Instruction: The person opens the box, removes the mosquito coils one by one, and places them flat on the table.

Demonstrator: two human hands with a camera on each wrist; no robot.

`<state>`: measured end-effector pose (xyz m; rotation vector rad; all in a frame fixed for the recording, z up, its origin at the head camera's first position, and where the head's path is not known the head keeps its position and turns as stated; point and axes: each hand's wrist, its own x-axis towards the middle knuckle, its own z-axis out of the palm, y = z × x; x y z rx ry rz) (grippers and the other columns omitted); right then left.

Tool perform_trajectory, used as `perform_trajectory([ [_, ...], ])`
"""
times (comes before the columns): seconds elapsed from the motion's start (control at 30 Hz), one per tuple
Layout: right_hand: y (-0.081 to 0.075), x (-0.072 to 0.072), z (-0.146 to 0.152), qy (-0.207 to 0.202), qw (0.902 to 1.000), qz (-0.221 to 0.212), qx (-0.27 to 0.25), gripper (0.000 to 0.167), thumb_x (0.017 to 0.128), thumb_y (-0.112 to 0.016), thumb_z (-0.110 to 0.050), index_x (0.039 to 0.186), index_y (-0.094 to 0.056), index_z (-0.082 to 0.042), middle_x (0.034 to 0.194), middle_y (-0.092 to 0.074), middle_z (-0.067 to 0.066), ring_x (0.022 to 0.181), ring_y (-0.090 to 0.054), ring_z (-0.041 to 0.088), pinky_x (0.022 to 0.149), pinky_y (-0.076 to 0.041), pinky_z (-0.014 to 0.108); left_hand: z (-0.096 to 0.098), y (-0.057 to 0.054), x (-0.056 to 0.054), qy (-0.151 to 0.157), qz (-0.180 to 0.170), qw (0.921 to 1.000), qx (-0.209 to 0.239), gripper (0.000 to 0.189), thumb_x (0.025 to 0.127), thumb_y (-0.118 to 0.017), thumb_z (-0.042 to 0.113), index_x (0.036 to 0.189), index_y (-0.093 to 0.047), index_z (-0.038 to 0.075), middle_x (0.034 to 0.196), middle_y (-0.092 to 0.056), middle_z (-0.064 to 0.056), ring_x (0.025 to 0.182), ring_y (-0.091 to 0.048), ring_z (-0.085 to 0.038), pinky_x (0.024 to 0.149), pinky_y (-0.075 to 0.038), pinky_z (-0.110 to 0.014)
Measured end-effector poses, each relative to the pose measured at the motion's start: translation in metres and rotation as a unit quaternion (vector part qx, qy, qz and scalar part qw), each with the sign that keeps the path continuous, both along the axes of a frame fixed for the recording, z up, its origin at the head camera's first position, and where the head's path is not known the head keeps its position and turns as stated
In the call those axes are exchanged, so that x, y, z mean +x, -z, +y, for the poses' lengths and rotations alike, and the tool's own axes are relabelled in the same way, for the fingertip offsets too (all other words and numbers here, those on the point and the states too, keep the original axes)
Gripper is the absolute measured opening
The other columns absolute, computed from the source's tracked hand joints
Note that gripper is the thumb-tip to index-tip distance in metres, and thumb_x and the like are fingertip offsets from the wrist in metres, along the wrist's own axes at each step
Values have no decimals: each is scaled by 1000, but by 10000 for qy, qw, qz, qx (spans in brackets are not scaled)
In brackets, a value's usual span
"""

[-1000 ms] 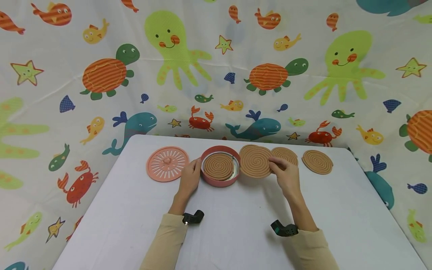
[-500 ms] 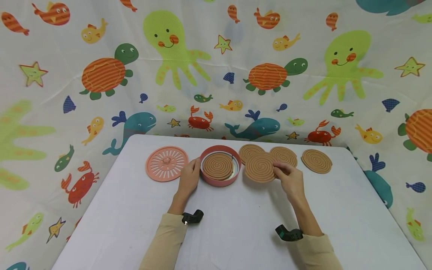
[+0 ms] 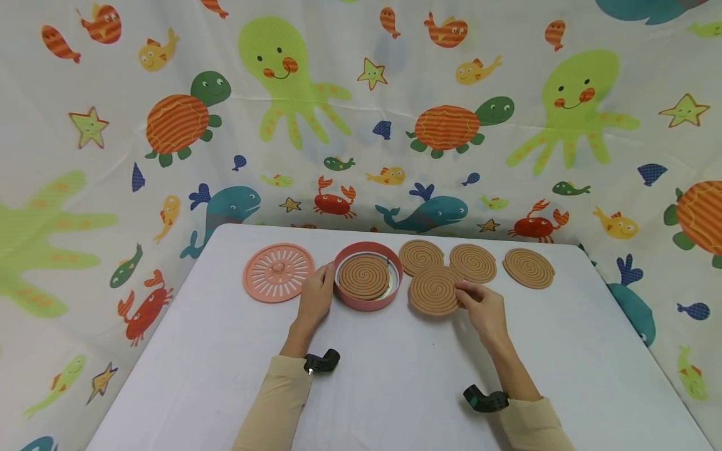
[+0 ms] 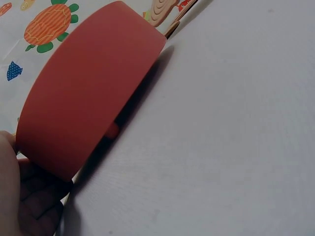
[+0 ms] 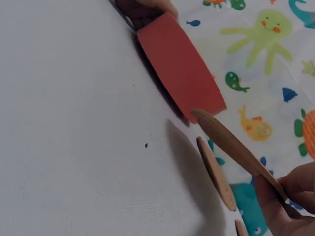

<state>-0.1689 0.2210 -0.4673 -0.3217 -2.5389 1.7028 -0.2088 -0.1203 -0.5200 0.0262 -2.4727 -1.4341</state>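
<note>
A round red mosquito coil holder (image 3: 369, 305) stands on the table with a brown mosquito coil (image 3: 364, 277) inside. At its left side my left hand (image 3: 317, 293) grips the wall; in the left wrist view some of those fingers are dark and partly hidden by the holder (image 4: 93, 83). My right hand (image 3: 486, 310) pinches the right edge of another mosquito coil (image 3: 434, 291) between thumb and fingers. That coil is raised over the table, right of the holder. The right wrist view shows it edge-on (image 5: 234, 145), tilted above its shadow.
Left of the holder lies a pink slotted lid (image 3: 279, 272) with a small knob. Three more coils lie in a row at the back right: a near one (image 3: 421, 254), a middle one (image 3: 472, 262) and a far right one (image 3: 529, 268). A patterned cloth (image 3: 361, 125) hangs behind.
My right hand has brought its coil toward me and slightly right, away from the coil lying behind it, which now shows more. My left hand has stayed at the holder.
</note>
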Motion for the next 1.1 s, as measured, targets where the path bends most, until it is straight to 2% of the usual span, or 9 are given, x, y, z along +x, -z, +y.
perform_trajectory([
  [0.2,6,4,1,-21,9999,-131,100,26,98,-64,-10,120,-69,2,114,-72,17,77,-65,-5,72,-56,13,0,-2,0,-16,-12,10000,8,43,107,-44,33,128,-67,4,128,-69,-16,127,-62,-30,107,-49,-48],
  [0.8,17,8,-2,-171,9985,-501,148,28,98,-63,-14,122,-67,0,123,-69,18,86,-62,-6,76,-52,8,-1,-1,1,0,24,10000,-19,44,107,-44,34,128,-67,4,126,-70,-16,125,-63,-31,105,-51,-49],
  [1.1,17,8,-4,-61,9977,-560,376,24,96,-65,-13,115,-70,2,109,-73,15,79,-61,-1,68,-51,12,-1,-1,1,19,42,10000,-18,44,107,-44,35,129,-67,4,127,-70,-16,126,-63,-31,105,-51,-49],
])
